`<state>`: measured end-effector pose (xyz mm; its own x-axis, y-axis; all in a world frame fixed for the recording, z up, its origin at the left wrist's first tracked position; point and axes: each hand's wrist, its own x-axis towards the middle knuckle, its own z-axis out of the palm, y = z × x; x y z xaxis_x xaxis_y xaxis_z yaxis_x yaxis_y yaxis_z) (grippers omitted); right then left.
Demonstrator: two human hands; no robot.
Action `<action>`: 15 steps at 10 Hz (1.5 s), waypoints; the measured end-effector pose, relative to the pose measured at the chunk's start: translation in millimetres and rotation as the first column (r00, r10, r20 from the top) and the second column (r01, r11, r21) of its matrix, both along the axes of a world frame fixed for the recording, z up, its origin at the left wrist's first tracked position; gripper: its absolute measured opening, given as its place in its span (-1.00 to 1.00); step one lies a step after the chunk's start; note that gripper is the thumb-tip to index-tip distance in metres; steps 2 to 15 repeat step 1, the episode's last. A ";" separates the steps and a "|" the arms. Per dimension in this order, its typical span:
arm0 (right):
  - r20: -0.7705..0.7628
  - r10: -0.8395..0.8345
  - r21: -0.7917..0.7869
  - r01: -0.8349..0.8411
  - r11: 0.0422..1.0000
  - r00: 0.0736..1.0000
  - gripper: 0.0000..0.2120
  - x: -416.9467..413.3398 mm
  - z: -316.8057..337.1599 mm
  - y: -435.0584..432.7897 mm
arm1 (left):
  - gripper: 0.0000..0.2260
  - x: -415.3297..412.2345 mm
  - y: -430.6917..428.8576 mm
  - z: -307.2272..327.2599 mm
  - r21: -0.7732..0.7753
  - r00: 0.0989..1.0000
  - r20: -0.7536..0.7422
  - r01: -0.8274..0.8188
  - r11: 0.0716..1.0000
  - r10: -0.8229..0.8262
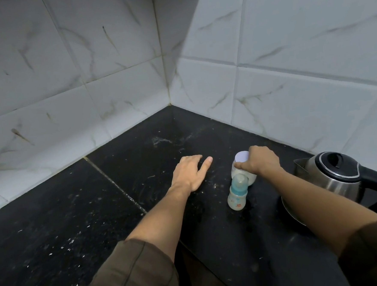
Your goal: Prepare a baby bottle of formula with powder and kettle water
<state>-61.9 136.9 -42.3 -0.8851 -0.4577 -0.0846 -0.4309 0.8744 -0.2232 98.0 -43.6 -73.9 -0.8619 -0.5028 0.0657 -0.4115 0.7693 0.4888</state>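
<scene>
Right hand (261,160) is gripping powder jar (242,165) on counter (76,217); left hand (190,172) is resting flat, fingers spread. Bottle (237,194) is standing capped just in front, risking a knock-over when lifting.

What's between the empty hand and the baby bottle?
Nothing. In the head view, only bare black counter lies between the left hand and the baby bottle. The jar under the right hand stands behind the bottle.
</scene>
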 end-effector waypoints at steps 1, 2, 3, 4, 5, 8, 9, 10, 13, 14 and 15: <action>-0.057 0.020 0.010 -0.020 1.000 0.998 -0.29 -1.8 -8.0 3.4 | -0.44 -10.2 4.4 0.3 -0.103 1.000 -0.024 0.017 0.995 -0.019; -0.057 0.020 0.010 -0.020 1.000 0.998 -0.29 -1.8 -8.0 3.4 | -0.44 -10.2 4.4 0.3 -0.103 1.000 -0.024 0.017 0.995 -0.019; -0.057 0.020 0.010 -0.020 1.000 0.998 -0.29 -1.8 -8.0 3.4 | -0.44 -10.2 4.4 0.3 -0.103 1.000 -0.024 0.017 0.995 -0.019; -0.057 0.020 0.010 -0.020 1.000 0.998 -0.29 -1.8 -8.0 3.4 | -0.44 -10.2 4.4 0.3 -0.103 1.000 -0.024 0.017 0.995 -0.019; -0.057 0.020 0.010 -0.020 1.000 0.998 -0.29 -1.8 -8.0 3.4 | -0.44 -10.2 4.4 0.3 -0.103 1.000 -0.024 0.017 0.995 -0.019; -0.057 0.020 0.010 -0.020 1.000 0.998 -0.29 -1.8 -8.0 3.4 | -0.44 -10.2 4.4 0.3 -0.103 1.000 -0.024 0.017 0.995 -0.019; -0.057 0.020 0.010 -0.020 1.000 0.998 -0.29 -1.8 -8.0 3.4 | -0.44 -10.2 4.4 0.3 -0.103 1.000 -0.024 0.017 0.995 -0.019; -0.057 0.020 0.010 -0.020 1.000 0.998 -0.29 -1.8 -8.0 3.4 | -0.44 -10.2 4.4 0.3 -0.103 1.000 -0.024 0.017 0.995 -0.019; -0.057 0.020 0.010 -0.020 1.000 0.998 -0.29 -1.8 -8.0 3.4 | -0.44 -10.2 4.4 0.3 -0.103 1.000 -0.024 0.017 0.995 -0.019; -0.057 0.020 0.010 -0.020 1.000 0.998 -0.29 -1.8 -8.0 3.4 | -0.44 -10.2 4.4 0.3 -0.103 1.000 -0.024 0.017 0.995 -0.019; -0.057 0.020 0.010 -0.020 1.000 0.998 -0.29 -1.8 -8.0 3.4 | -0.44 -10.2 4.4 0.3 -0.103 1.000 -0.024 0.017 0.995 -0.019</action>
